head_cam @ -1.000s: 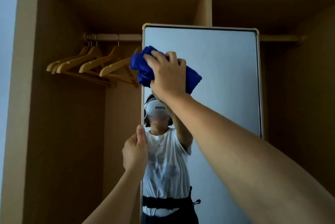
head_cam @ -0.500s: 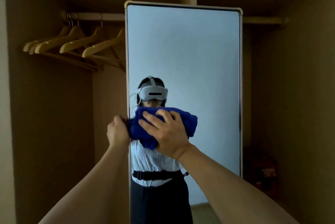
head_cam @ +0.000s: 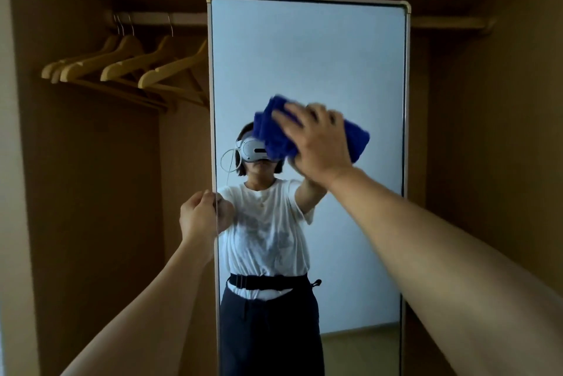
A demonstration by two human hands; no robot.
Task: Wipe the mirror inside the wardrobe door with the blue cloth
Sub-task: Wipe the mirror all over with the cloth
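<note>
The right hand (head_cam: 316,144) presses the bunched blue cloth (head_cam: 274,132) flat-fingered against the middle of the tall upright mirror (head_cam: 307,49), whose long glass runs above and below it, while the left hand (head_cam: 199,217) grips its left edge.

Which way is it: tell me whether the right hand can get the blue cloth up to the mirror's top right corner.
Probably yes. The right hand presses the bunched blue cloth mid-glass, and bare tall framed mirror lies between it and the corner, with nothing hanging across.
</note>
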